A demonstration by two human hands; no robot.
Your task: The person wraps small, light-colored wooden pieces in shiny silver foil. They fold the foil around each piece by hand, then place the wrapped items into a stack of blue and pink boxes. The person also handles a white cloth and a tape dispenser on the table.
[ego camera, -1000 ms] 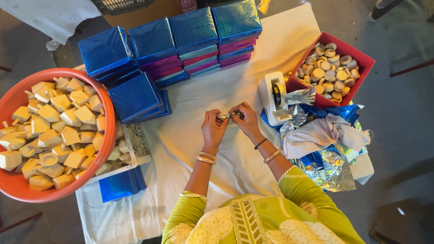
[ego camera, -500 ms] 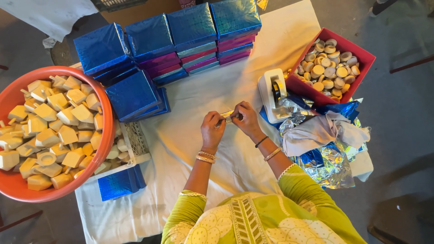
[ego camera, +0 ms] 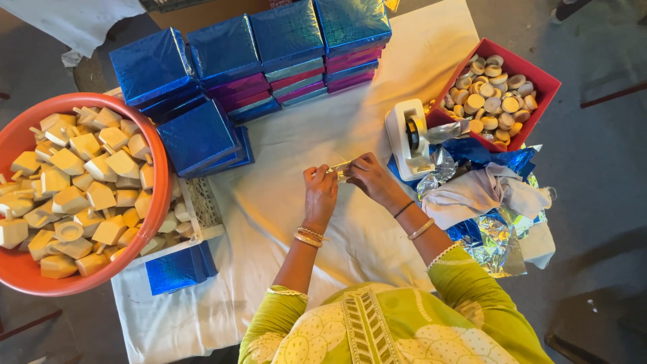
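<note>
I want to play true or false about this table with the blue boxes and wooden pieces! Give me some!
1. Both hands, left hand and right hand, hold a small strip of clear tape between them. True.
2. The orange tub holds wooden pieces. True.
3. The red box is empty. False: it is full of small round wooden caps.
4. The shiny blue boxes are stacked in front of the hands. True.
5. The white tape dispenser sits inside the tub. False: it stands on the white cloth, beside the red box.

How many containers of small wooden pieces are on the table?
2: an orange tub at the left edge and a red box at the upper right, beyond the tape dispenser. Others may be hidden.
</note>
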